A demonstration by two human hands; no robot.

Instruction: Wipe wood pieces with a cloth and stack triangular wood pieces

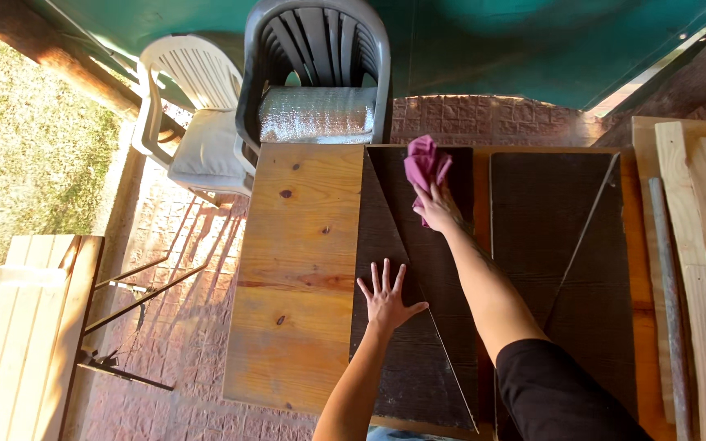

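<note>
Fingers of my left hand (385, 296) are spreading flat on the dark, rough-grained triangular board (418, 327) lying on the knotty pine table (300, 269); my right hand (437, 208) is pressing a crumpled magenta rag (425, 163) against its far end.

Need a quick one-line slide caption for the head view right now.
Left hand flat on a dark wooden panel, right hand pressing a pink cloth against it.

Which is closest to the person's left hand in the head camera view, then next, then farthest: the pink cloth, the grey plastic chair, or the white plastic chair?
From the left hand:
1. Pink cloth, ahead, under the right hand.
2. Grey plastic chair, beyond the table's far edge.
3. White plastic chair, far left.
</note>
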